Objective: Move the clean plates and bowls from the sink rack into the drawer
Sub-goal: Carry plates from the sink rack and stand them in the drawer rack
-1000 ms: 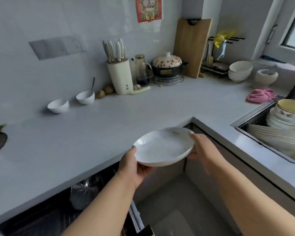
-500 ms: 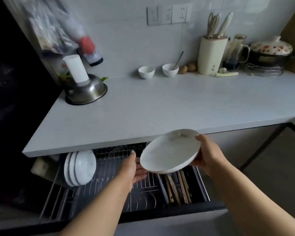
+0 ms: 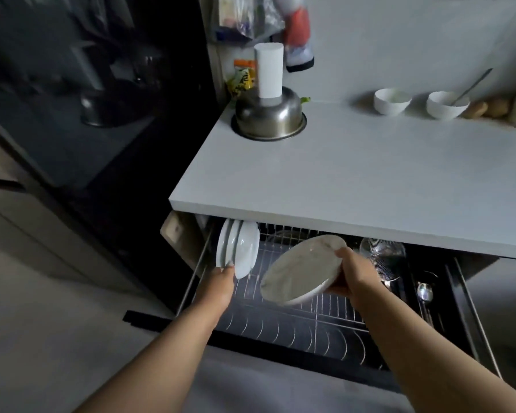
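Right hand (image 3: 350,275) grips tilted plate (image 3: 303,271) over drawer (image 3: 310,329); left hand (image 3: 221,283) fingertips touch racked plates (image 3: 239,251).

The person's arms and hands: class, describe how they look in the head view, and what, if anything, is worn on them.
Both forearms are bare, no sleeve in view. The left hand and right hand wear no gloves; no watch, bracelet or ring is visible. No markings show.

One head-worn wide-angle view looks steeply down from close above the worktop (image 3: 355,174) edge into the open drawer (image 3: 310,329) below.
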The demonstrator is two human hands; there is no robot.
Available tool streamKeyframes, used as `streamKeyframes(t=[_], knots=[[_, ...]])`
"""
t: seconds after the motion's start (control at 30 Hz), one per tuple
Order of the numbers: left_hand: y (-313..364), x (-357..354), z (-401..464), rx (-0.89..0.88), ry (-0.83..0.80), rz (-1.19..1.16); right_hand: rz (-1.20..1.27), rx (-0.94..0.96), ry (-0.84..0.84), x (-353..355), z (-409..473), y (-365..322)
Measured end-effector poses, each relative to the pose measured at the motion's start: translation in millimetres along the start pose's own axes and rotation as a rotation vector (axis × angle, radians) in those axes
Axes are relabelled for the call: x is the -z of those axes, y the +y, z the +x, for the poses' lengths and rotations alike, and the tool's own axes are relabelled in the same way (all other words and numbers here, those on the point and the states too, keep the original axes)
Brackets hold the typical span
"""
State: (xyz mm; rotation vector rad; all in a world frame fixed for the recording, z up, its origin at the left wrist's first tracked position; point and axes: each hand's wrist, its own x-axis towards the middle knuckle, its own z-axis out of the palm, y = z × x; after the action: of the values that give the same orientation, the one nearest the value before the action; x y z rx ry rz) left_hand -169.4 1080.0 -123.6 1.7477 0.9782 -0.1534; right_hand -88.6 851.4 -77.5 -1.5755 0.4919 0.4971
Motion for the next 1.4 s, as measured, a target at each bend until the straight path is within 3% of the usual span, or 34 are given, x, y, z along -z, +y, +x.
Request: streamKeyframes(t=[0.2, 0.67, 0.93, 1.4], knots=[[-21.5, 29.8, 0.6, -0.059, 0.081, 0.275, -0.204, 0.0, -0.046, -53.9, 38.7, 11.2], [-57.4, 44.2, 36.3, -0.162, 0.134, 0.629, -0.737, 0.064, -0.132, -129.0, 120.8, 23.5], [-59.7, 39.1, 44.9, -0.101, 0.118, 0.776, -1.132, 0.189, -0.176, -162.6, 146.4, 17.1], [-60.4, 38.9, 45.1, -0.169, 0.122, 0.769, -1.169, 0.198, -0.224, -193.6, 166.2, 20.2]])
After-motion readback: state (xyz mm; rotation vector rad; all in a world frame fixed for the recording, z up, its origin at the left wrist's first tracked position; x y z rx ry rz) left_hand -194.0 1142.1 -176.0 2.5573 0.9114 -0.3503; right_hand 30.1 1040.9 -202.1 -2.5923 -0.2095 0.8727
